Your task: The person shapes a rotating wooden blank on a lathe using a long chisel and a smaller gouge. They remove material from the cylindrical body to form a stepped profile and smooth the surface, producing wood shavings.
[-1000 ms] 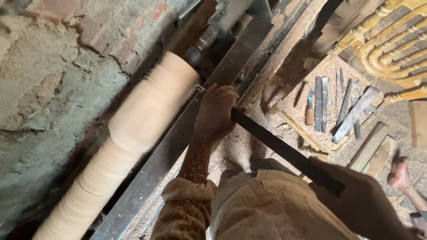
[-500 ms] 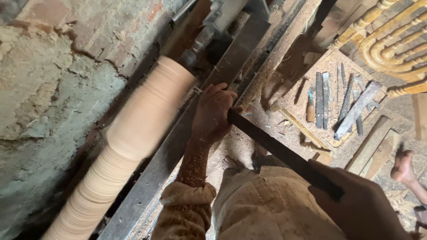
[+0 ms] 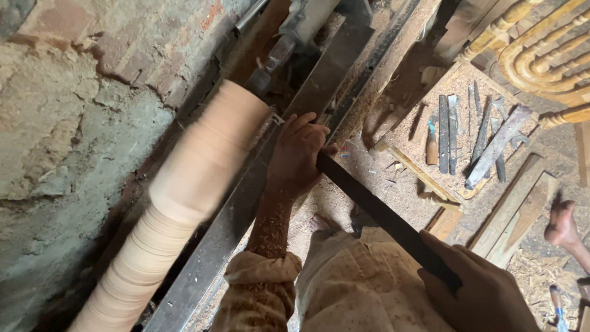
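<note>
A long pale wooden cylinder (image 3: 184, 190) lies mounted on a lathe and looks blurred, as if spinning. My left hand (image 3: 296, 157) grips the front end of a long dark chisel (image 3: 384, 215) and rests on the grey metal tool rest bar (image 3: 246, 209) beside the cylinder. My right hand (image 3: 476, 289) is closed around the chisel's rear end at the lower right. The chisel's tip is hidden under my left hand. Sawdust covers my left forearm and sleeve.
A rough brick and plaster wall (image 3: 74, 110) runs along the left. Several chisels and files (image 3: 467, 135) lie on a sawdust-strewn board at the right. Turned wooden pieces (image 3: 541, 49) are stacked at the top right. Another person's foot (image 3: 562, 224) is at the right edge.
My view has shifted slightly. Both hands keep their grip on the chisel, with the left hand staying on the bar near the cylinder's thick end.
</note>
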